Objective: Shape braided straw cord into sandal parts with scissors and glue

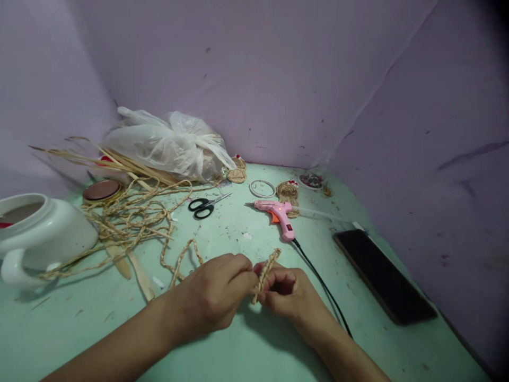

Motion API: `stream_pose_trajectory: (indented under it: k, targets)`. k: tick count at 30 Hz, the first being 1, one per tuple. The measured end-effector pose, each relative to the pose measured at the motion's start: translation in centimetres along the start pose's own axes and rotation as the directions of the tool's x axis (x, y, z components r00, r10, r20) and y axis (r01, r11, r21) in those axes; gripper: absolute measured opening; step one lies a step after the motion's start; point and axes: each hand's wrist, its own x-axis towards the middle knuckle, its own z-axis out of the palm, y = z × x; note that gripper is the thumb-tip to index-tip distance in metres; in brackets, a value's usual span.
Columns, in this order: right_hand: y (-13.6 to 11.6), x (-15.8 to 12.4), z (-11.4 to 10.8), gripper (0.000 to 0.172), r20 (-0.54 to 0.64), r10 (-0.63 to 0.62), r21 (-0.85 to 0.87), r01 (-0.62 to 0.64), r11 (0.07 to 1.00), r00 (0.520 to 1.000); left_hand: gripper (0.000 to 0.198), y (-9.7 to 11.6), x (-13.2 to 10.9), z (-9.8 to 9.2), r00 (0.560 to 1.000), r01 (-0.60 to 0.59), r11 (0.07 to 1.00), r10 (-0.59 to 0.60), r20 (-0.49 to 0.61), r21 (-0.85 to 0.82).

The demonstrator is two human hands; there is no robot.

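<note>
A short piece of braided straw cord (265, 276) is held up between my two hands, tilted, its upper end sticking out above the fingers. My right hand (286, 291) pinches it between thumb and fingers from the right. On its other side, my left hand (222, 289) has its fingers closed, with the fingertips at the cord; what they grip is hidden. A long loose braid (185, 254) runs from behind my left hand to a tangled heap of braid (139, 212) on the left of the green table (222, 355).
A pink glue gun (278, 212) with a black cable lies beyond my hands, black-handled scissors (203, 207) left of it. A phone (384, 276) lies right. Farther off are a white ring (262, 189), woven pieces (288, 195) and a plastic bag (170, 143). A white teapot (51, 233) stands left.
</note>
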Motion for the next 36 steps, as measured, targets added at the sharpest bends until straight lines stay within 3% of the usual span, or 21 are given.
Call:
stream_pose_trajectory:
  k: [3,11,19,23,28,30,34,36]
  targets:
    - [0.3,0.0,-0.1,0.011,-0.001,-0.011,0.026,0.011,1.0,1.0,0.018,0.1,0.0,0.3,0.998,0.02,0.999,-0.022,-0.061,-0.033]
    - [0.4,-0.1,-0.4,0.01,0.038,-0.04,0.027,0.038,0.999,0.999,0.016,0.3,0.3,0.2,0.994,0.065,0.985,-0.077,-0.071,-0.163]
    - [-0.5,-0.1,-0.7,0.013,0.211,-0.035,-0.033,0.043,0.999,0.977,0.013,-0.3,0.5,-0.1,0.995,0.095,0.968,-0.099,-0.008,-0.231]
    - [-0.8,-0.1,-0.8,0.018,0.241,0.068,-0.03,-0.062,0.998,0.968,0.016,-0.4,0.5,0.1,0.986,0.165,0.949,-0.156,0.053,-0.269]
    - [-0.7,0.1,-1.3,0.012,0.153,0.224,-0.1,-0.21,0.972,0.962,0.011,-0.1,0.5,0.4,0.967,0.245,0.943,-0.254,-0.015,-0.225]
    - [-0.8,0.0,-1.6,0.009,0.142,0.251,-0.12,-0.235,0.965,0.957,0.021,-0.1,0.7,0.1,0.953,0.286,0.927,-0.302,-0.032,-0.241]
    - [-1.2,-0.2,-2.1,0.005,0.216,0.314,-0.229,-0.264,0.937,0.925,0.029,-0.6,1.1,-0.9,0.901,0.383,0.871,-0.426,-0.084,-0.309]
    - [-1.4,-0.3,-2.2,0.007,0.262,0.355,-0.363,-0.249,0.898,0.898,0.028,-0.5,1.4,-1.4,0.912,0.361,0.881,-0.402,-0.082,-0.304]
